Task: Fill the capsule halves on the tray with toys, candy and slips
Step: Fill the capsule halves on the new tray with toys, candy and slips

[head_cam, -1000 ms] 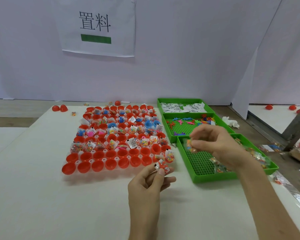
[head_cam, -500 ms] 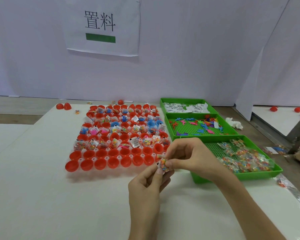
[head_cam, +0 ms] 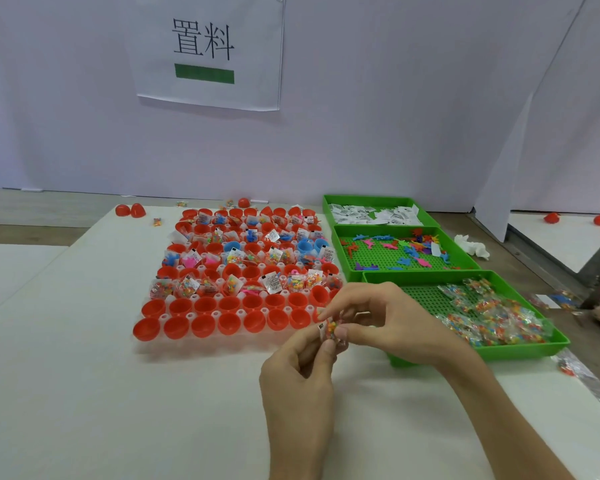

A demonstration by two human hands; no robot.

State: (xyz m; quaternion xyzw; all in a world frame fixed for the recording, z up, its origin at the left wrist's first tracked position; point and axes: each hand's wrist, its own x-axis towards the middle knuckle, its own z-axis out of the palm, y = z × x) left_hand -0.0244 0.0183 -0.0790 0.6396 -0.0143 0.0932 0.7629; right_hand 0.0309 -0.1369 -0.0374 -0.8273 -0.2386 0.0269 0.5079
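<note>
A clear tray [head_cam: 153, 342] holds rows of red capsule halves [head_cam: 205, 325]; the far rows carry toys, candy packets and slips, and the two nearest rows look bare. My left hand [head_cam: 300, 372] pinches a small bundle of candy packets and a slip [head_cam: 331, 330] just off the tray's near right corner. My right hand [head_cam: 388, 320] meets it from the right, its fingertips pinching the same bundle. Three green bins stand to the right: slips [head_cam: 374, 213], plastic toys [head_cam: 399, 251], candy packets [head_cam: 492, 317].
Loose red capsule halves [head_cam: 129, 210] lie at the table's far left corner and more [head_cam: 551, 217] on the surface at far right. A crumpled white scrap [head_cam: 473, 247] lies beside the toy bin. A paper sign [head_cam: 208, 50] hangs on the wall behind.
My right hand came from above the candy bin with a packet over to my left hand, and both now pinch the bundle together. The camera shifted slightly.
</note>
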